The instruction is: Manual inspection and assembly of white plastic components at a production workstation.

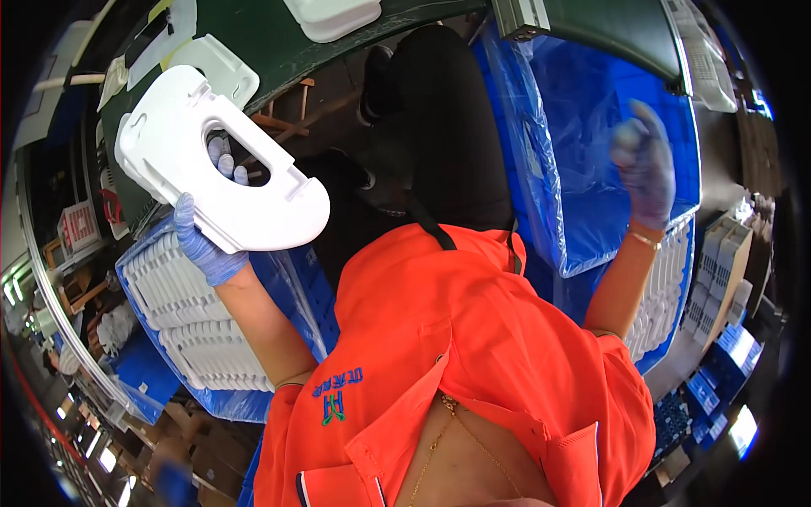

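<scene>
My left hand, in a blue-grey glove, grips a white moulded plastic part. It is long and round-ended, with a large oval opening through which gloved fingertips show. The part is held up at the left, tilted, over the edge of a dark green work surface. My right hand, also gloved, is raised at the right over a blue bin lined with clear plastic film. Motion blurs its fingers and a pale roundish patch by them, so I cannot make out whether it holds anything.
Similar white parts lie on the green surface. At the left, a blue crate holds rows of white pieces; more white pieces sit in a crate at the right. Cartons stand beyond it.
</scene>
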`<act>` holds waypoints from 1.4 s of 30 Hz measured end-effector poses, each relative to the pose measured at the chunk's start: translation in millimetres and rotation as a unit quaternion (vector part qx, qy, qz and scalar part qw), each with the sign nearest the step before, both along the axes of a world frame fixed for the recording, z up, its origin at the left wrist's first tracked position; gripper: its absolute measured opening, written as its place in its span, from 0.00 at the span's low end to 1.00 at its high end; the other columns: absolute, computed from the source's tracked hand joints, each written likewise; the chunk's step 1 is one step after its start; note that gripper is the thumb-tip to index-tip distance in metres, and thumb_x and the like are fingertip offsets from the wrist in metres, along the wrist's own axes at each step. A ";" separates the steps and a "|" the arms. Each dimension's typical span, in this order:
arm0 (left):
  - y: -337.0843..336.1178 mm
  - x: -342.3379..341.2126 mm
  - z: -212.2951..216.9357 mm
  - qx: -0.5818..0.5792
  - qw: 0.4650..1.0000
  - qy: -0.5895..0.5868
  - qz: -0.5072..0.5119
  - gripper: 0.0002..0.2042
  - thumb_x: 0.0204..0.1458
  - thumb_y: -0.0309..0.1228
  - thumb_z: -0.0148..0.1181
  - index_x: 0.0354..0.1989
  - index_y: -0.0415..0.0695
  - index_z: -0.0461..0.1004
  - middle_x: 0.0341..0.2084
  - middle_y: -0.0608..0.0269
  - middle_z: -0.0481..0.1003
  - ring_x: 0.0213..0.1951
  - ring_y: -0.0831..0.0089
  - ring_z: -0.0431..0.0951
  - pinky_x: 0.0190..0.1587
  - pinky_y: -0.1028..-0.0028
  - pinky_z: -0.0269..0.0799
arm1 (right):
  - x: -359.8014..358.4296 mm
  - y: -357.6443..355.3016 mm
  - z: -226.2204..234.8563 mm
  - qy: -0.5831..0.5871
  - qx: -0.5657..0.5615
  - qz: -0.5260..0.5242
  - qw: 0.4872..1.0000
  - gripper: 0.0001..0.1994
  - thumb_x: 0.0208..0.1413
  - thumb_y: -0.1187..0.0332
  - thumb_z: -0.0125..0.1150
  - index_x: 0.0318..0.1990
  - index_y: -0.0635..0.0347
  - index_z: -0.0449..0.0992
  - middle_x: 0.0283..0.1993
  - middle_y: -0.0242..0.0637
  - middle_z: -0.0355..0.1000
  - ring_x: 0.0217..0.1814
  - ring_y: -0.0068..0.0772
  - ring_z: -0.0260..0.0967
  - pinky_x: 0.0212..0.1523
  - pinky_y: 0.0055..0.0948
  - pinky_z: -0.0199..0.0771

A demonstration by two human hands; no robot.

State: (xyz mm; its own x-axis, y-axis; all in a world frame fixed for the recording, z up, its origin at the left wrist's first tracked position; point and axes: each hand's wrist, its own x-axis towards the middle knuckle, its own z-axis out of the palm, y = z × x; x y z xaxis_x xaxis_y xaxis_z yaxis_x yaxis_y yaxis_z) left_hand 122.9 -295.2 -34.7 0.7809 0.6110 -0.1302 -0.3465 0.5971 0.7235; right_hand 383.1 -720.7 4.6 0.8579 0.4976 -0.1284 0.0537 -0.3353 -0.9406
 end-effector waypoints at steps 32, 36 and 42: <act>-40.1 40.9 -7.1 -0.095 0.989 -0.020 -0.109 0.41 0.45 0.36 0.58 0.64 0.32 0.44 0.62 0.44 0.53 0.60 0.53 0.61 0.63 0.55 0.55 | -110.0 6.8 -87.6 -0.370 -0.343 0.125 0.854 0.19 0.57 0.65 0.48 0.54 0.64 0.66 0.53 0.49 0.67 0.55 0.48 0.65 0.54 0.37 0.66; -46.5 43.5 0.8 -0.061 0.994 -0.024 -0.087 0.42 0.43 0.38 0.60 0.64 0.33 0.46 0.61 0.44 0.56 0.60 0.55 0.61 0.62 0.55 0.58 | -137.7 -8.5 -110.7 0.078 -0.607 0.434 0.661 0.15 0.56 0.60 0.49 0.42 0.58 0.78 0.44 0.47 0.74 0.52 0.45 0.69 0.52 0.37 0.69; -53.9 43.8 3.9 -0.041 0.995 -0.029 -0.087 0.39 0.42 0.36 0.63 0.61 0.32 0.51 0.55 0.44 0.63 0.54 0.55 0.69 0.57 0.57 0.67 | -79.2 87.0 -35.4 0.033 0.117 0.082 0.989 0.20 0.60 0.68 0.48 0.60 0.63 0.61 0.59 0.43 0.63 0.59 0.35 0.62 0.59 0.30 0.60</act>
